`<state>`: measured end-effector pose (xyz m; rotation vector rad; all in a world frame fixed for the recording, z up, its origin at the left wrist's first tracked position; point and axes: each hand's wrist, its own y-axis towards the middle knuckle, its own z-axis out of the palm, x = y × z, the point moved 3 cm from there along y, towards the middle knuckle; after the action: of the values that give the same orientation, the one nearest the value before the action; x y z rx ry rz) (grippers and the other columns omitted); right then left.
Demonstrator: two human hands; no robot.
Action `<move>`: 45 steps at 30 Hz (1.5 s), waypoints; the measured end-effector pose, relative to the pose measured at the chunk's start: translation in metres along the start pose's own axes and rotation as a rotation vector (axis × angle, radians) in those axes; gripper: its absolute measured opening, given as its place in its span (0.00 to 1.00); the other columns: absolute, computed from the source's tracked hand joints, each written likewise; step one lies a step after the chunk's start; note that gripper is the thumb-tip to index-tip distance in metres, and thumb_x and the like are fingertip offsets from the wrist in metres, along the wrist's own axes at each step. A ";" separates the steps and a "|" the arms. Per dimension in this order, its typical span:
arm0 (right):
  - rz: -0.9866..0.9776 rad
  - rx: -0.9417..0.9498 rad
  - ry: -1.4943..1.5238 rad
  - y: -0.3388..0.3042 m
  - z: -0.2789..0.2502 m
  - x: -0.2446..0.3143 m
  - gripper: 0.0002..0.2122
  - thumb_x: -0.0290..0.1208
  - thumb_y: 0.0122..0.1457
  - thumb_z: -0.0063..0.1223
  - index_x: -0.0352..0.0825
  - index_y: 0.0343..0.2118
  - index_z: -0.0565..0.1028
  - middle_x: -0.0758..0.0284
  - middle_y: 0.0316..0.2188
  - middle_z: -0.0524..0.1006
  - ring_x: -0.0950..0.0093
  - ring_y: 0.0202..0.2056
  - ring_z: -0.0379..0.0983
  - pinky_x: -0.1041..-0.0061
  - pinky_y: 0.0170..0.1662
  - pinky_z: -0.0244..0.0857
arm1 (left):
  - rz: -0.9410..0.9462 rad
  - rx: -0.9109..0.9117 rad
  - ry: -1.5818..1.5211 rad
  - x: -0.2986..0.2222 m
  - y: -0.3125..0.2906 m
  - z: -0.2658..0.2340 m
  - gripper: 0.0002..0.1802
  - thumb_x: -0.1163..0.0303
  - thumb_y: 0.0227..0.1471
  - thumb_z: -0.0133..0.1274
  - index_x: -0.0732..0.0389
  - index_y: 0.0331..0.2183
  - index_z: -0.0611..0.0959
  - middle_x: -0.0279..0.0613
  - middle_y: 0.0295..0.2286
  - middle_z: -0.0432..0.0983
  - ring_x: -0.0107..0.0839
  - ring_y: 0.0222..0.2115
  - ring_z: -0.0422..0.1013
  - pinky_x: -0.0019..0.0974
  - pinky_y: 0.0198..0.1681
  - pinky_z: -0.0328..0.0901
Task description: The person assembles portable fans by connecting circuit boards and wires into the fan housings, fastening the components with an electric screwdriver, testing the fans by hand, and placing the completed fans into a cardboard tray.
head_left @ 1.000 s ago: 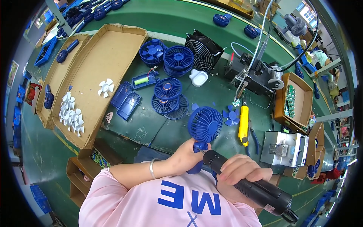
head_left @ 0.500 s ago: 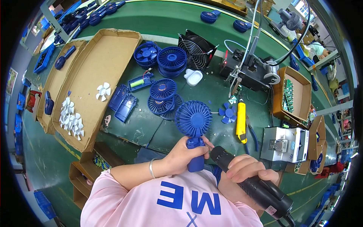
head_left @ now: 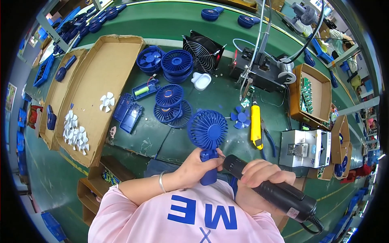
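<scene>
A blue handheld fan [head_left: 208, 128] stands upright in my left hand [head_left: 195, 168], whose fingers are wrapped round its handle just below the round grille. My right hand [head_left: 265, 174] is closed round a black electric screwdriver [head_left: 285, 196], and its cable trails off at the lower right. The driver's nose points up and left at the side of the fan handle, by my left fingertips. Whether its bit touches the handle is hidden. A loose blue fan blade [head_left: 240, 117] lies on the bench just beyond, beside a yellow-handled tool [head_left: 255, 125] and pliers [head_left: 268, 137].
Blue fan housings [head_left: 177, 60] are stacked at the back, near a black square fan [head_left: 202, 52]. On the left, a cardboard tray [head_left: 115, 48] holds white blades [head_left: 75, 131]. To the right are a soldering machine [head_left: 259, 69], a box of circuit boards [head_left: 312, 73] and a white device [head_left: 304, 148].
The view has shifted a little, so the bench things sit slightly farther left. Both hands keep their holds, and the fan and screwdriver stay nearly in place.
</scene>
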<state>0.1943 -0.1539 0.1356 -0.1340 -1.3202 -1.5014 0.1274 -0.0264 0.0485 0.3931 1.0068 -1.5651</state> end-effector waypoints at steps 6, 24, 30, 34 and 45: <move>-0.226 -0.134 -0.132 0.033 -0.059 -0.013 0.33 0.65 0.53 0.39 0.31 0.38 0.66 0.63 0.17 0.69 0.69 0.17 0.66 0.70 0.25 0.63 | -0.048 0.040 -0.315 -0.007 0.000 -0.014 0.14 0.76 0.49 0.52 0.63 0.40 0.72 0.45 0.32 0.75 0.28 0.29 0.71 0.31 0.35 0.66; 0.844 -0.394 -0.350 -0.023 -0.109 -0.057 0.20 0.42 0.64 0.39 0.27 0.37 0.73 0.64 0.21 0.74 0.82 0.16 0.63 0.86 0.19 0.53 | 0.037 0.119 -0.471 -0.004 0.010 -0.022 0.21 0.68 0.56 0.50 0.62 0.51 0.69 0.48 0.54 0.62 0.40 0.55 0.60 0.44 0.57 0.58; 0.384 0.657 -1.000 -0.015 -0.003 -0.063 0.23 0.38 0.42 0.64 0.31 0.40 0.72 0.62 0.30 0.71 0.64 0.34 0.68 0.68 0.35 0.63 | 0.105 0.080 -0.550 0.008 0.010 -0.027 0.23 0.65 0.57 0.49 0.58 0.52 0.66 0.41 0.50 0.66 0.33 0.52 0.63 0.41 0.54 0.60; 0.216 0.835 -1.280 -0.025 0.022 -0.070 0.25 0.41 0.41 0.63 0.27 0.37 0.70 0.62 0.31 0.69 0.63 0.33 0.69 0.67 0.35 0.63 | 0.138 -0.006 -0.500 0.004 0.003 -0.028 0.17 0.68 0.55 0.51 0.58 0.47 0.72 0.36 0.43 0.71 0.26 0.44 0.68 0.35 0.50 0.63; 0.272 0.879 -1.403 -0.044 0.024 -0.070 0.27 0.39 0.41 0.64 0.27 0.41 0.68 0.58 0.34 0.68 0.63 0.28 0.71 0.69 0.28 0.69 | 0.120 -0.202 -0.309 -0.004 0.002 -0.023 0.18 0.77 0.50 0.53 0.59 0.45 0.74 0.35 0.40 0.73 0.24 0.42 0.69 0.32 0.47 0.64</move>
<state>0.1785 -0.1011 0.0694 -0.8430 -2.7737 -0.3103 0.1234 -0.0062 0.0373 0.0656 0.8729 -1.3517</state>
